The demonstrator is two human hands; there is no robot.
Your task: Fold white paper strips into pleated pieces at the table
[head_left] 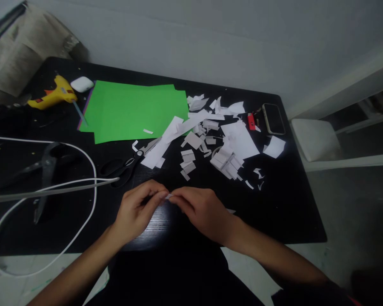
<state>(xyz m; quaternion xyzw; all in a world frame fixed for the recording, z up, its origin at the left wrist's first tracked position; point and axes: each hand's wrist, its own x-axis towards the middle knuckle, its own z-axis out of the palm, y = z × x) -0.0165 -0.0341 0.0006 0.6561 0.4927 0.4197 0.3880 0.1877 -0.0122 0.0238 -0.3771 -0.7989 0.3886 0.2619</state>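
Note:
My left hand point(138, 211) and my right hand point(201, 210) meet over the near edge of the black table point(287, 212). Both pinch a tiny white paper piece point(169, 196) between their fingertips. Most of that piece is hidden by the fingers. Just beyond the hands lie black-handled scissors point(124, 168) and a scatter of white paper scraps point(210, 144).
Green paper sheets point(134, 110) lie at the back middle, a yellow glue gun point(52, 95) and a white case point(81, 83) at the back left. A phone point(273, 118) and a red item point(251, 122) sit back right. A white cable point(51, 187) loops on the left.

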